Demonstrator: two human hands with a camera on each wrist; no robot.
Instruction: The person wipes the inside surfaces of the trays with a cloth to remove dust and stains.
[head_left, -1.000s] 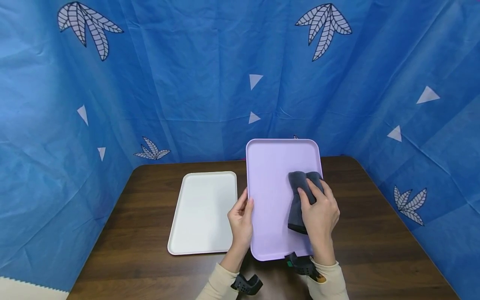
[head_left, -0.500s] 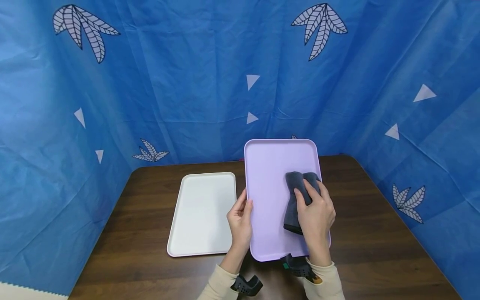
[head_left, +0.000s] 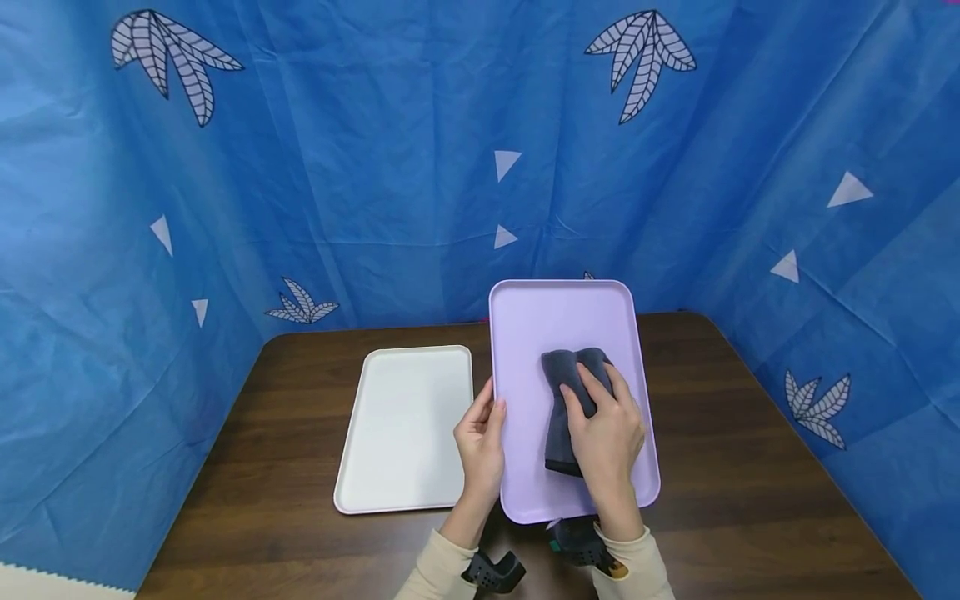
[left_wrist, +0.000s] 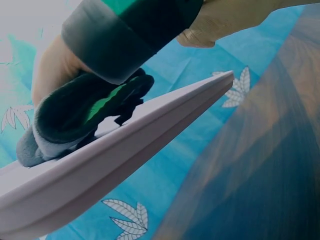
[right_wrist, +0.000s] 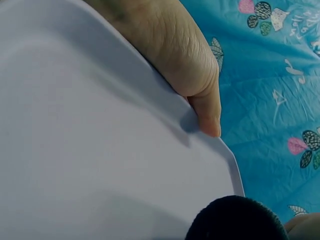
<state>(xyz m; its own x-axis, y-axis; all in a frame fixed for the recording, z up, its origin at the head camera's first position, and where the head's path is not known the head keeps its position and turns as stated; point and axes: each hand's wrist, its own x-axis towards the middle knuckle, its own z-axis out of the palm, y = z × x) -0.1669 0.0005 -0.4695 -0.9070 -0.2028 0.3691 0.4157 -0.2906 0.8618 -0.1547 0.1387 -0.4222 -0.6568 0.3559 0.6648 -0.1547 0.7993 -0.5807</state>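
A lilac tray [head_left: 525, 333] is held tilted above the table, its inner face toward the head camera. My left hand [head_left: 482, 450] grips its left edge, thumb at the rim and fingers behind. In the right wrist view that thumb [right_wrist: 210, 117] presses on the tray's rim. My right hand [head_left: 609, 433] holds a folded dark grey cloth [head_left: 561, 425] against the middle of the tray's inner face. The left wrist view shows the cloth [left_wrist: 65, 115] bunched on the tray [left_wrist: 120, 145] under the right hand [left_wrist: 52, 70].
A white tray [head_left: 408, 425] lies flat on the dark wooden table [head_left: 262, 467], left of the lilac one. Blue patterned curtains [head_left: 375, 167] stand behind the table and along both sides. Each wrist wears a black camera mount [head_left: 493, 572].
My right hand and the cloth have slid left across the lilac tray, from near its right edge to its middle. The left hand keeps its grip on the tray.
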